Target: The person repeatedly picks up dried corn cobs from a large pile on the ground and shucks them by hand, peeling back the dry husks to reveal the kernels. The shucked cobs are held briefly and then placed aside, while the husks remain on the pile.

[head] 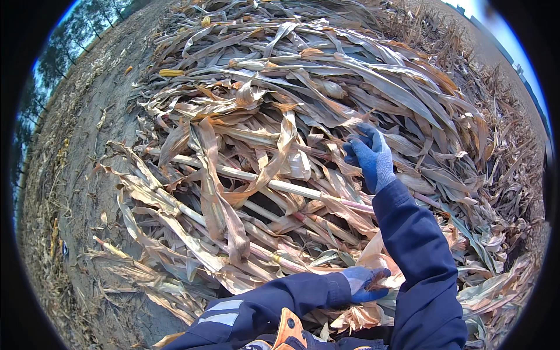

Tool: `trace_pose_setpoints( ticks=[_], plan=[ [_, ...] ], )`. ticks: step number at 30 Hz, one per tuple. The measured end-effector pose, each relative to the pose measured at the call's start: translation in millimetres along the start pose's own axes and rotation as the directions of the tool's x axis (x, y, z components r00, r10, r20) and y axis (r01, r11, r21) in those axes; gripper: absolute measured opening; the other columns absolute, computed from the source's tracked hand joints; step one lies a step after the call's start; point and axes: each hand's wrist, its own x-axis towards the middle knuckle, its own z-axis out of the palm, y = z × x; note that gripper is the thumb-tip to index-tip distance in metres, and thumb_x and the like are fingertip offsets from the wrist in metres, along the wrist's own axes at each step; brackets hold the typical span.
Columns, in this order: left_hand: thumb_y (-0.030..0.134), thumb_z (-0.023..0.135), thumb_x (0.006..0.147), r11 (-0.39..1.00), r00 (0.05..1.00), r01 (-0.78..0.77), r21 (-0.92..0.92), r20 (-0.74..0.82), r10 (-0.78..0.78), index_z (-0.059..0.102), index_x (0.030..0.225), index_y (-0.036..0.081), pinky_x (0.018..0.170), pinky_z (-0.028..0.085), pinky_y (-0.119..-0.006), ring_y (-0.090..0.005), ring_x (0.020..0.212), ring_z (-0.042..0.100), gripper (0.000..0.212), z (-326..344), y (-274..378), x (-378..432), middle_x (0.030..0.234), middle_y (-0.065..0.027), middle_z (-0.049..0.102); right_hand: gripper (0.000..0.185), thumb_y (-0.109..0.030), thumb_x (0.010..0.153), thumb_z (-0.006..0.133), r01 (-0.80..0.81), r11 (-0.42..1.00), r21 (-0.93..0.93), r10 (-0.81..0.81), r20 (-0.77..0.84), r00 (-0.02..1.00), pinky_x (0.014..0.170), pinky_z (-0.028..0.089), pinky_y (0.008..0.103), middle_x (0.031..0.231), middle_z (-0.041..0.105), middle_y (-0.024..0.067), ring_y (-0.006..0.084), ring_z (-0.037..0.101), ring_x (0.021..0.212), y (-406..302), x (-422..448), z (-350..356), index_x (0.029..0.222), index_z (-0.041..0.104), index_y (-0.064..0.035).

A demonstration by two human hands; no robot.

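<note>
A wide pile of dry corn stalks point(288, 187) and papery leaves lies before me. My right hand point(369, 153), in a blue-and-grey work glove, reaches over the pile with its fingers curled at some dry leaves; whether it grips them is unclear. Close to my body, my left hand point(365, 283), gloved alike, has its thumb and fingers bent around dry husk, and a light husk point(378, 253) lies just above it. A corn ear in its husk point(332, 89) shows among the stalks beyond my right hand.
A bare yellow corn cob point(171, 73) lies on the pile's upper left, and a smaller cob piece point(128, 70) rests on the soil. Packed dirt point(87, 153) runs along the left. Cut stubble point(503, 100) stands on the right. Trees line the far left edge.
</note>
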Motion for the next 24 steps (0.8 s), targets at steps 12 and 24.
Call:
trace_pose_setpoints(
  ticks=[12,24],
  plan=[
    [0.032,0.070,0.094,0.940,0.988,-0.149,0.306,0.004,0.155,0.064,0.122,0.001,0.093,0.057,-0.049,-0.0470,0.107,0.069,0.042,19,-2,91,0.113,-0.0285,0.069,0.051,-0.029,0.090,0.073,0.101,0.227,-0.969,0.027,0.110,0.994,0.103,0.050,0.0475,0.132,0.062,0.0220,0.0399,0.064,0.115,91,-361,-212,0.134,0.064,-0.0044],
    [0.048,0.078,0.088,0.365,0.918,0.304,0.880,-0.168,-0.358,0.073,0.126,0.007,0.101,0.056,-0.048,-0.0405,0.117,0.069,0.056,-86,-95,173,0.124,-0.0220,0.073,0.041,-0.019,0.093,0.072,0.048,0.484,-0.874,0.122,0.122,0.985,0.105,0.051,0.0466,0.132,0.069,0.0199,0.0393,0.066,0.120,68,-386,-188,0.133,0.069,-0.0076]
  ],
)
